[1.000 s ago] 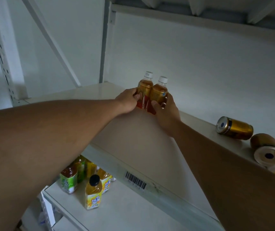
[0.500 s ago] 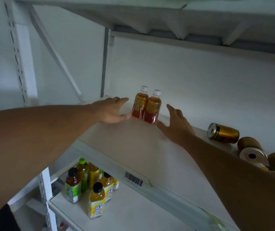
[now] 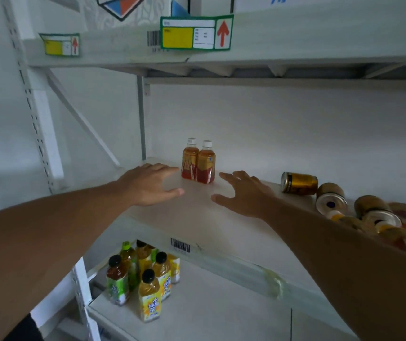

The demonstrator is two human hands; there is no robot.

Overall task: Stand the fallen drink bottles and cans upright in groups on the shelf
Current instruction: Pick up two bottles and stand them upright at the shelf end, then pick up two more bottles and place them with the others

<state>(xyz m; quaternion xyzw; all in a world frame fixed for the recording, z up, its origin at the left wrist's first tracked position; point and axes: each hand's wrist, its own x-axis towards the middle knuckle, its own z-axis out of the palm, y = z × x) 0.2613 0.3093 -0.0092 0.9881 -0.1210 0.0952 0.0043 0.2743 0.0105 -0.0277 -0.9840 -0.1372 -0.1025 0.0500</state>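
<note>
Two amber tea bottles (image 3: 198, 161) with white caps and red labels stand upright side by side at the back left of the white shelf (image 3: 197, 217). My left hand (image 3: 149, 184) hovers open just left of them, palm down, holding nothing. My right hand (image 3: 242, 194) is open to their right and a little nearer, fingers spread, touching neither bottle. At the right, a gold can (image 3: 299, 183) lies on its side, with several more fallen cans (image 3: 332, 199) and orange-capped bottles (image 3: 379, 222) piled behind my right forearm.
The shelf above (image 3: 295, 38) carries green-framed price tags and boxes. Several green and yellow tea bottles (image 3: 142, 279) stand on the lower shelf at the left. A slotted white upright (image 3: 37, 134) and a diagonal brace bound the left side.
Both hands let go of the two upright tea bottles and drew back toward me, opening. The view tilted upward, showing the upper shelf and more fallen cans.
</note>
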